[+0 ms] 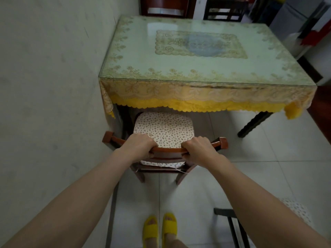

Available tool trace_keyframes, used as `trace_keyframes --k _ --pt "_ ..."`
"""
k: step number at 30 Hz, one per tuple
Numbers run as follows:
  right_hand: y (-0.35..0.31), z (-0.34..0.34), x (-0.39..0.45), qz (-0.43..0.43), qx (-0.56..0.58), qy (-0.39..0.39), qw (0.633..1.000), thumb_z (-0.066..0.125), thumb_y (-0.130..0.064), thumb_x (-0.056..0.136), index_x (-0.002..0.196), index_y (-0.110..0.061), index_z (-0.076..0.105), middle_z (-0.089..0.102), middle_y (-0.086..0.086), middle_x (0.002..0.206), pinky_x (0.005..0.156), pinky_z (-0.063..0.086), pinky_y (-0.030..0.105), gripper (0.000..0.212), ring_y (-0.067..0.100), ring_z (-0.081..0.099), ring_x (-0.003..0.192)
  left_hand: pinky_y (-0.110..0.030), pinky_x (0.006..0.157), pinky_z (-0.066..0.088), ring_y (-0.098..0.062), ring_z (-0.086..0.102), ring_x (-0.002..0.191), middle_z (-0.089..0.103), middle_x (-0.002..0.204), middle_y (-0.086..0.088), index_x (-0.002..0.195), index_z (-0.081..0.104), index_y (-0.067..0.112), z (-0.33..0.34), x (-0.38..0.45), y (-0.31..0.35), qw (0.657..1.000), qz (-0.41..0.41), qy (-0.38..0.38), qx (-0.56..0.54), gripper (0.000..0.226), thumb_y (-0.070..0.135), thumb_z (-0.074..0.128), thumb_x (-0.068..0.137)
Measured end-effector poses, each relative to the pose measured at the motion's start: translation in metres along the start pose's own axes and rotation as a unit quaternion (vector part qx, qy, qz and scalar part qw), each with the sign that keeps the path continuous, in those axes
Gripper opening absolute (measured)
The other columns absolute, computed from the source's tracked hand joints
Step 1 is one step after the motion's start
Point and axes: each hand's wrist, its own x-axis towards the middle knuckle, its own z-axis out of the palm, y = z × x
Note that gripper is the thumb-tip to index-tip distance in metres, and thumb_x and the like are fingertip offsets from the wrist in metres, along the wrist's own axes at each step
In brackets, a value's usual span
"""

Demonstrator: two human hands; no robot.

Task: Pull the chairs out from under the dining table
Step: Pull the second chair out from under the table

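Observation:
A reddish wooden chair [222, 142] with a spotted seat cushion [163, 127] stands in front of me at the near left end of the dining table [197, 76]. Only the cushion's far edge lies under the hanging yellow tablecloth [179, 102]. My left hand [138, 146] and my right hand [198, 149] both grip the curved top rail of the chair's backrest, left and right of its middle. The table has a glass top over a lace cloth.
A wall runs close along the left. Two more chairs, one reddish [163, 7] and one dark [224, 9], stand at the table's far side. Another dark chair [232, 226] with a spotted cushion stands at my lower right. My feet in yellow slippers [160, 228] are on the tiled floor.

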Motion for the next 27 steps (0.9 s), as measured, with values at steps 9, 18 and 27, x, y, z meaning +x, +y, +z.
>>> trace_keyframes --k 9,18,27 --pt "-0.025 0.005 -0.068 -0.018 -0.004 -0.018 1.000 0.058 -0.028 0.087 0.085 -0.018 0.062 0.063 0.002 0.077 0.055 0.036 0.031 0.011 0.022 0.052 0.065 -0.030 0.061 0.041 -0.019 0.060 0.079 0.065 0.081 0.007 0.081 0.066 0.029 0.015 -0.054 0.052 1.000 -0.020 0.009 -0.022 0.008 0.036 0.063 0.078" --pt "-0.054 0.022 -0.140 -0.015 0.006 -0.027 1.000 0.059 -0.029 0.087 0.087 -0.019 0.063 0.064 0.000 0.078 0.061 0.049 0.034 0.011 0.021 0.059 0.069 -0.027 0.060 0.038 -0.017 0.059 0.077 0.064 0.078 0.008 0.077 0.064 0.027 0.035 -0.112 0.105 0.999 -0.008 0.024 -0.029 0.007 0.033 0.062 0.078" --pt "-0.103 0.038 -0.216 -0.016 0.002 -0.023 1.000 0.060 -0.026 0.087 0.087 -0.017 0.064 0.065 0.002 0.079 0.057 0.040 0.030 0.009 0.021 0.058 0.068 -0.028 0.063 0.039 -0.019 0.060 0.082 0.066 0.084 0.005 0.082 0.065 0.027 0.052 -0.183 0.150 1.000 0.008 0.002 -0.018 0.009 0.035 0.063 0.079"
